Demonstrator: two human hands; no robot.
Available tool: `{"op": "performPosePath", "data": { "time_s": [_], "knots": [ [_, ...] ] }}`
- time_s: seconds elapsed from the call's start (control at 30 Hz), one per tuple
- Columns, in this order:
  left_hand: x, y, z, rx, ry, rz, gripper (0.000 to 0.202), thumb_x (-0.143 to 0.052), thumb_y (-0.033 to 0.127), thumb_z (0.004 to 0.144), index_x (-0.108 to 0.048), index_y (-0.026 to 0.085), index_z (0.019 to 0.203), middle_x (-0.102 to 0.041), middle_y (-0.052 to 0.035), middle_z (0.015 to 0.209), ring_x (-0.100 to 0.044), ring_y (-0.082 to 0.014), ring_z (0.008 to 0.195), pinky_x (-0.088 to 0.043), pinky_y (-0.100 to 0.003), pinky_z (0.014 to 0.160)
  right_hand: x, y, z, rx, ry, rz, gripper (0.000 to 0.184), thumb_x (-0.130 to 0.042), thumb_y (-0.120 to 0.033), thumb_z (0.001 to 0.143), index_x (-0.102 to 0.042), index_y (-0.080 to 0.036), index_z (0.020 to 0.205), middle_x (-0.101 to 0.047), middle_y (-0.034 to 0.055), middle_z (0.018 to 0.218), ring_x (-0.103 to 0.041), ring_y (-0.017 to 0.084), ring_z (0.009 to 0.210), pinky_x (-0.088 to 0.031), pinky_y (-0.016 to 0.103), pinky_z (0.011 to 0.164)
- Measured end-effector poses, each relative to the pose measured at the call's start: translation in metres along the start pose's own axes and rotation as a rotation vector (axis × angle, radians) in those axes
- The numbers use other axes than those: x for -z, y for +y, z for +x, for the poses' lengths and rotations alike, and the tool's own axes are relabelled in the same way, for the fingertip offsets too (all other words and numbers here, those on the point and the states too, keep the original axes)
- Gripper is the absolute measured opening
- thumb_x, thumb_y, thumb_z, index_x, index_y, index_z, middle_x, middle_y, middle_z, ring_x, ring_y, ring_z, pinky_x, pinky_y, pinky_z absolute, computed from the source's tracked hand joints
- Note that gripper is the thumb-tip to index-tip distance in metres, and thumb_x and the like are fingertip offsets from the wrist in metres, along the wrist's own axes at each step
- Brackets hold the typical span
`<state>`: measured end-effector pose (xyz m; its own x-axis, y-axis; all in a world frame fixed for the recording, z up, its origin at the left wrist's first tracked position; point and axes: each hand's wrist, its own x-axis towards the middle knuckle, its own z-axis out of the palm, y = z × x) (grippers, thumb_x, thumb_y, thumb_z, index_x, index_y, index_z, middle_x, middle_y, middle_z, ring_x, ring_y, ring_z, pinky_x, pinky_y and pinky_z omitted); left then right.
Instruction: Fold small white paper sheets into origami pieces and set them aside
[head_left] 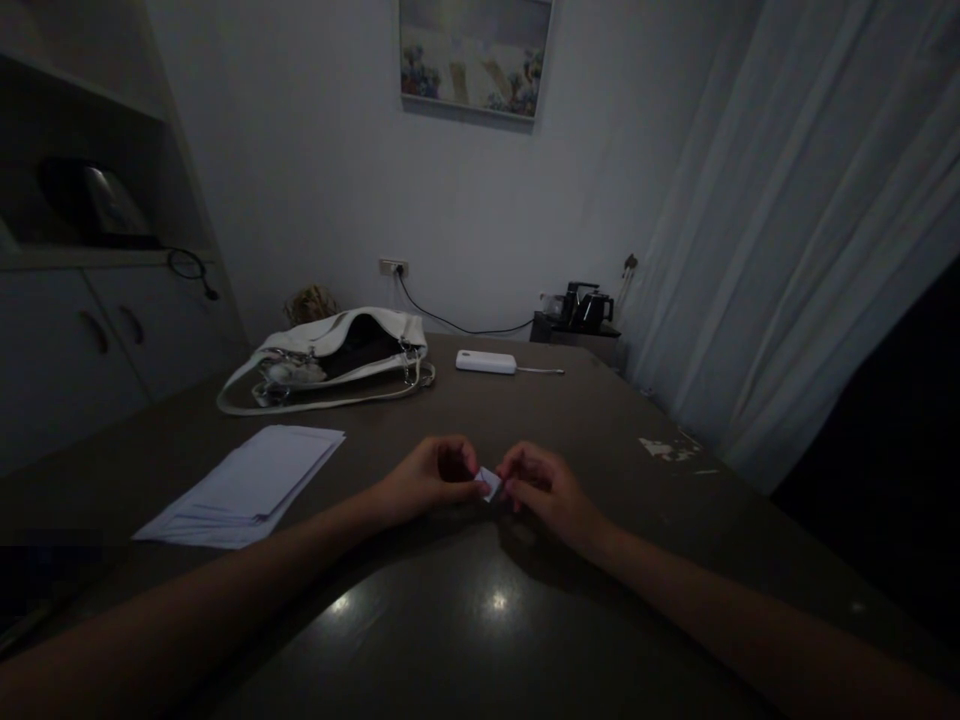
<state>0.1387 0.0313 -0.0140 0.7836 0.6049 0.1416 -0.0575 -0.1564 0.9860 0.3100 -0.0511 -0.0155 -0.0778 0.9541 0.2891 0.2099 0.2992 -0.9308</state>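
Note:
Between my two hands, just above the dark table (420, 640), is a small folded piece of white paper (490, 484). My left hand (435, 475) pinches its left side between thumb and fingers. From the other side, the thumb and fingertips of my right hand (544, 490) close on the paper's right edge. Fingertips cover parts of the paper, so its full shape is hidden. To the left of my hands lies a loose stack of white paper sheets (259, 475), its edges uneven.
A white handbag (337, 345) with a long strap rests at the back left. Behind my hands lies a white power bank (486, 362) with a short cable. Torn paper scraps (667, 449) are near the right edge. A black coffee maker (589, 308) stands beyond the table.

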Motion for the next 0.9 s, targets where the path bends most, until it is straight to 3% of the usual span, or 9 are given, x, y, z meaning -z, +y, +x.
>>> {"op": "performPosePath", "data": {
  "time_s": [0.1,0.3,0.5,0.73,0.9],
  "knots": [
    [0.002,-0.001,0.001,-0.036,0.013,0.002,0.032,-0.076,0.023,0.06,-0.047,0.013,0.07,-0.059,0.0027,0.066,-0.056,-0.0078,0.059,-0.043,-0.019,0.056,-0.001,0.001,-0.001,-0.024,0.0,-0.025,0.017,-0.062,-0.026,0.073,-0.05,-0.018,0.082,-0.056,-0.0003,0.075,-0.054,0.011,0.063,-0.042,0.021,0.051],
    [0.002,0.002,0.0,-0.073,0.015,0.043,0.032,-0.077,0.021,0.059,-0.049,0.014,0.073,-0.059,0.003,0.066,-0.056,-0.0081,0.059,-0.043,-0.018,0.056,0.0,0.004,-0.001,-0.003,-0.108,-0.299,0.023,-0.061,-0.036,0.077,-0.061,-0.013,0.075,-0.053,-0.001,0.063,-0.046,0.009,0.056,-0.034,0.02,0.051],
    [0.001,0.006,-0.001,-0.037,0.006,0.108,0.025,-0.071,0.029,0.067,-0.058,0.012,0.08,-0.063,-0.0009,0.073,-0.058,-0.0105,0.066,-0.044,-0.021,0.062,0.001,0.005,-0.001,0.026,-0.098,-0.294,0.021,-0.058,-0.032,0.077,-0.059,-0.014,0.067,-0.049,-0.0031,0.057,-0.043,0.008,0.053,-0.031,0.02,0.05],
    [-0.001,0.009,-0.004,0.016,-0.032,0.245,0.026,-0.062,0.036,0.075,-0.063,0.01,0.078,-0.063,-0.0024,0.07,-0.056,-0.0109,0.063,-0.041,-0.021,0.058,0.0,0.004,-0.003,0.009,-0.109,-0.261,0.015,-0.059,-0.025,0.074,-0.056,-0.014,0.065,-0.048,-0.0031,0.057,-0.044,0.008,0.053,-0.034,0.019,0.05],
    [-0.003,0.013,-0.008,-0.034,-0.043,0.34,0.028,-0.06,0.037,0.077,-0.063,0.01,0.076,-0.063,-0.003,0.069,-0.056,-0.012,0.063,-0.041,-0.02,0.056,0.0,0.001,-0.004,0.022,-0.139,-0.301,0.012,-0.058,-0.021,0.074,-0.056,-0.014,0.064,-0.047,-0.0033,0.056,-0.043,0.008,0.052,-0.033,0.019,0.049]
  ]
}}
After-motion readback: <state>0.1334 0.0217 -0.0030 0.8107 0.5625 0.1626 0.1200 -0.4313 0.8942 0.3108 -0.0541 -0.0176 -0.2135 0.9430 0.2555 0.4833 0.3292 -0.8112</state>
